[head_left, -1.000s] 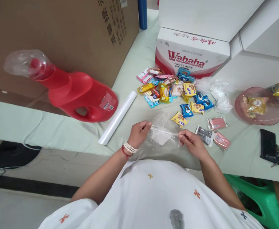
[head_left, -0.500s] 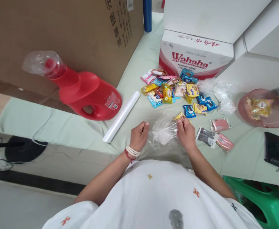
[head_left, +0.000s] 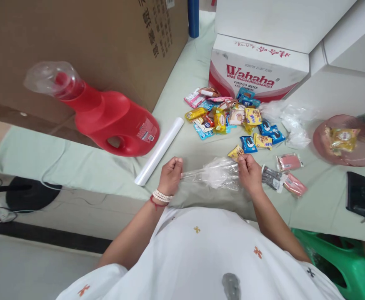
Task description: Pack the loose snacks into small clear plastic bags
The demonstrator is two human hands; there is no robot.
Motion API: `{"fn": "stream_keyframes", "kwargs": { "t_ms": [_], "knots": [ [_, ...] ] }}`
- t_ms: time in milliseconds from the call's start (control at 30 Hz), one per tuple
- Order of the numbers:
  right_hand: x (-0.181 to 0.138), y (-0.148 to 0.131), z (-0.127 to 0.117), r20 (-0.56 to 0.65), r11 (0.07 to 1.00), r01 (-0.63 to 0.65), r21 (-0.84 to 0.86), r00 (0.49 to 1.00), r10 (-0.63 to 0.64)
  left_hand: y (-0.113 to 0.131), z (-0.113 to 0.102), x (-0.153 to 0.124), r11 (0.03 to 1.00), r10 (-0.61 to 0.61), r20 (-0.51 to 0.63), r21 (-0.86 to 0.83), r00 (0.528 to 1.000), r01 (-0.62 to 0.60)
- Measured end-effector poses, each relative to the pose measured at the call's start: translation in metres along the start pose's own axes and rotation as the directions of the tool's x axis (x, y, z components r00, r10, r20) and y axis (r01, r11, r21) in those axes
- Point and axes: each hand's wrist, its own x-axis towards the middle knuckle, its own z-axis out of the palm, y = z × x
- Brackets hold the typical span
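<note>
A thin clear plastic bag (head_left: 215,174) is stretched sideways between my two hands, with a whitish bunched part in its middle. My left hand (head_left: 170,175), with a beaded bracelet and a red cord at the wrist, is closed on one end, which is pulled into a narrow strand. The other end is pinched in my right hand (head_left: 249,173). Just beyond the right hand lies a small yellow snack packet (head_left: 235,152). Behind it is a pile of wrapped snacks (head_left: 220,114). Pink packets (head_left: 290,161) and a dark grey packet (head_left: 273,178) lie right of that hand.
A white roll (head_left: 159,151) and a red jug (head_left: 116,121) are to the left, before a brown carton (head_left: 76,37). At the back stands a Wahaha box (head_left: 257,75). On the right are crumpled plastic (head_left: 296,125), a pink bowl (head_left: 321,143), a phone (head_left: 356,192) and a green stool (head_left: 351,266).
My hands have moved farther apart, the left one leftward and the right one slightly rightward. The plastic bag between them has been pulled longer and tauter.
</note>
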Motion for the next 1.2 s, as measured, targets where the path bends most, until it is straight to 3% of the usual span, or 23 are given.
{"fn": "stream_keyframes", "kwargs": {
  "t_ms": [100, 167, 200, 267, 367, 433, 500, 567, 633, 700, 767, 833, 933, 1000, 1100, 1200],
  "knots": [
    [0.001, 0.001, -0.002, 0.049, 0.999, 0.028, 0.045, 0.998, -0.03, 0.003, -0.006, 0.0, 0.997, -0.068, 0.235, 0.058, 0.97, 0.056],
    [0.003, 0.0, -0.004, 0.055, 0.998, 0.035, 0.06, 0.998, -0.038, 0.008, -0.009, -0.001, 0.986, -0.072, 0.359, 0.164, 0.931, 0.013],
    [0.004, -0.001, -0.005, 0.055, 0.997, 0.032, 0.07, 0.998, -0.036, 0.01, -0.011, -0.001, 0.984, -0.056, 0.349, 0.177, 0.936, -0.007],
    [0.005, -0.001, -0.007, 0.082, 0.992, 0.009, 0.126, 0.996, -0.019, 0.015, -0.016, 0.0, 0.994, -0.016, 0.219, 0.112, 0.976, -0.009],
    [0.005, 0.004, -0.008, 0.218, 0.949, -0.11, 0.294, 0.975, 0.046, 0.02, -0.026, -0.001, 0.996, -0.049, 0.047, -0.07, 0.998, 0.052],
    [0.005, 0.011, -0.007, 0.311, 0.909, -0.225, 0.351, 0.943, 0.114, 0.023, -0.033, -0.003, 0.985, -0.112, 0.02, -0.127, 0.993, 0.114],
    [0.006, 0.018, -0.004, 0.379, 0.922, -0.27, 0.279, 0.913, 0.153, 0.025, -0.039, -0.008, 0.981, -0.18, 0.021, -0.073, 0.983, 0.181],
    [0.007, 0.021, 0.002, 0.421, 0.98, -0.168, 0.11, 0.901, 0.107, 0.025, -0.044, -0.013, 0.966, -0.25, 0.029, 0.079, 0.968, 0.247],
    [0.005, 0.015, 0.012, 0.472, 0.997, 0.037, -0.073, 0.881, 0.002, 0.023, -0.048, -0.017, 0.918, -0.32, 0.105, 0.281, 0.942, 0.28],
    [0.002, 0.004, 0.021, 0.549, 0.954, 0.218, -0.204, 0.832, -0.073, 0.022, -0.05, -0.02, 0.856, -0.406, 0.262, 0.445, 0.876, 0.264],
    [0.0, -0.003, 0.025, 0.627, 0.91, 0.312, -0.273, 0.775, -0.078, 0.022, -0.051, -0.023, 0.837, -0.445, 0.394, 0.502, 0.805, 0.217],
    [0.0, -0.001, 0.016, 0.617, 0.896, 0.311, -0.317, 0.785, -0.054, 0.025, -0.049, -0.027, 0.861, -0.388, 0.42, 0.484, 0.82, 0.158],
    [0.009, 0.018, -0.026, 0.415, 0.873, 0.218, -0.437, 0.91, -0.019, 0.033, -0.042, -0.034, 0.878, -0.19, 0.372, 0.479, 0.909, -0.013],
    [0.018, 0.03, -0.064, 0.246, 0.813, 0.151, -0.562, 0.969, -0.011, 0.04, -0.035, -0.04, 0.859, -0.062, 0.379, 0.492, 0.923, -0.144],
    [0.025, 0.028, -0.104, 0.054, 0.766, 0.099, -0.635, 0.995, -0.084, 0.048, -0.02, -0.046, 0.798, 0.081, 0.454, 0.504, 0.887, -0.331],
    [0.024, 0.007, -0.094, 0.118, 0.886, 0.215, -0.411, 0.976, -0.182, 0.052, -0.005, -0.049, 0.708, 0.205, 0.558, 0.483, 0.804, -0.515]
  ]
}}
